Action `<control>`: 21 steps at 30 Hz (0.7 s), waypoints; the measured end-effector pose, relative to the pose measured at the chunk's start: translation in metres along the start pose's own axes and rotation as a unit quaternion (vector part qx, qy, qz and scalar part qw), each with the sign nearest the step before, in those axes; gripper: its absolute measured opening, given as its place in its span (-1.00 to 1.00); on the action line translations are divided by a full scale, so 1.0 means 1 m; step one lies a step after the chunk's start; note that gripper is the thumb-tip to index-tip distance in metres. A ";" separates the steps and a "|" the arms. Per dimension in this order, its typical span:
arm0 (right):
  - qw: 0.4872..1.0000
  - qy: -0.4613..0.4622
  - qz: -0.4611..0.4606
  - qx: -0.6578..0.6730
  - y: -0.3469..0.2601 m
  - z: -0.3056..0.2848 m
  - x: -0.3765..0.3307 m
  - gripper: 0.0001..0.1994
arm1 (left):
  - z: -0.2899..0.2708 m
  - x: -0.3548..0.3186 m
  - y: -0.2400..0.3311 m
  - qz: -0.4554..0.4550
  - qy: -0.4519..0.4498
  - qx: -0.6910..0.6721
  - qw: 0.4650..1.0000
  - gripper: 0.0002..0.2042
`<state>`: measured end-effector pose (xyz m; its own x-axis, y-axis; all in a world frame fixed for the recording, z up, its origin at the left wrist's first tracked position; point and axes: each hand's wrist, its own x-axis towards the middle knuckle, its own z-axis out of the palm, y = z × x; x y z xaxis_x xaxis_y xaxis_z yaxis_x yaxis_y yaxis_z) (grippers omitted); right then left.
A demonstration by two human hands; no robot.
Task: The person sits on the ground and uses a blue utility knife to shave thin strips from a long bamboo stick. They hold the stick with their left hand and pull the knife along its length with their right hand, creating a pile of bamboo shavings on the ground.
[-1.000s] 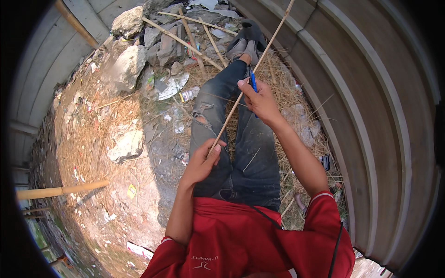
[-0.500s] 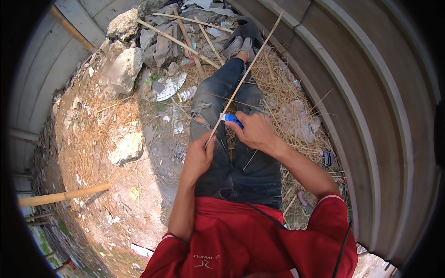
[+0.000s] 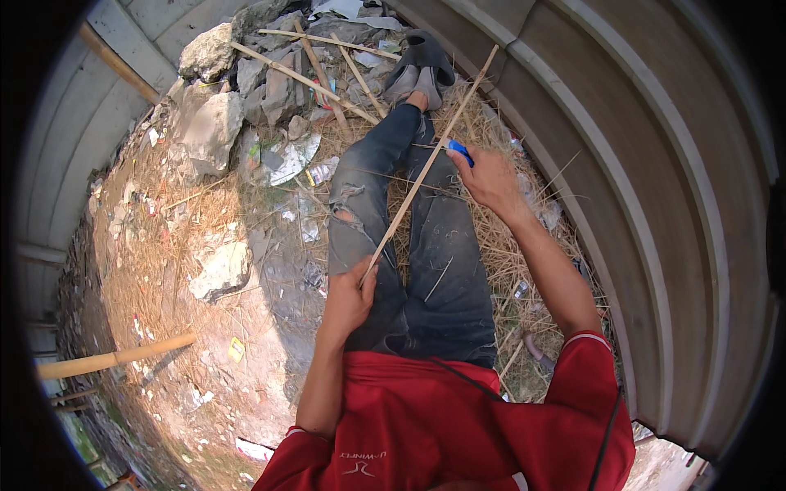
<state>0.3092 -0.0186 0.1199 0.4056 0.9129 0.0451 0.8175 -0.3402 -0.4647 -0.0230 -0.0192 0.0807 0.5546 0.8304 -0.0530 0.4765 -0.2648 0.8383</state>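
Observation:
My left hand (image 3: 350, 296) is closed round the near end of a long, thin bamboo strip (image 3: 419, 182), which slants up and away to the right over my legs. Farther along the strip, my right hand (image 3: 489, 180) grips a blue utility knife (image 3: 460, 150). The knife's front end is at the strip's right side; whether the blade touches it is too small to tell. Beneath both hands lie my outstretched legs in dark, torn trousers (image 3: 450, 245). A thin pale sliver (image 3: 439, 278) rests on the right thigh.
Several bamboo strips (image 3: 303, 78) lie beyond my lower legs, near grey rocks (image 3: 209, 131). Straw and shavings (image 3: 532, 270) cover the ground at right, beside a corrugated metal wall (image 3: 622, 164). A bamboo pole (image 3: 119, 356) juts in at left. Litter and a pale stone (image 3: 221, 272) lie leftward.
My right hand with the utility knife has moved away from me along the strip, toward its far end. My left hand keeps its hold, slightly lower, and the strip's far end has dipped slightly.

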 end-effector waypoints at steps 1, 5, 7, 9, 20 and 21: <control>0.999 0.028 0.003 -0.022 0.018 -0.012 0.008 -0.41 | 0.002 -0.006 -0.004 0.018 -0.004 -0.003 1.000 -0.76; 0.987 0.116 0.064 -0.093 0.099 -0.028 0.031 -0.42 | 0.005 -0.022 -0.010 -0.007 -0.058 -0.026 0.998 -0.77; 0.981 0.138 0.078 -0.113 0.119 -0.040 0.039 -0.43 | 0.000 -0.027 -0.008 -0.001 -0.081 -0.029 0.996 -0.78; 0.974 0.154 0.057 -0.159 0.129 -0.042 0.040 -0.42 | 0.003 -0.026 -0.003 -0.010 -0.092 -0.043 0.995 -0.79; 0.756 -0.104 0.153 0.628 0.134 -0.005 0.052 -0.43 | -0.005 -0.023 -0.036 -0.126 -0.173 -0.214 0.953 -0.75; 0.705 -0.154 0.160 0.674 0.125 -0.009 0.049 -0.44 | -0.007 -0.025 -0.038 -0.130 -0.167 -0.213 0.954 -0.74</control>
<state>0.4347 -0.0183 0.0721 0.2043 0.9140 -0.3505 -0.5098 -0.2063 -0.8352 -0.0594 -0.0266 0.0537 0.6758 0.6202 -0.3983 0.3455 0.2108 0.9144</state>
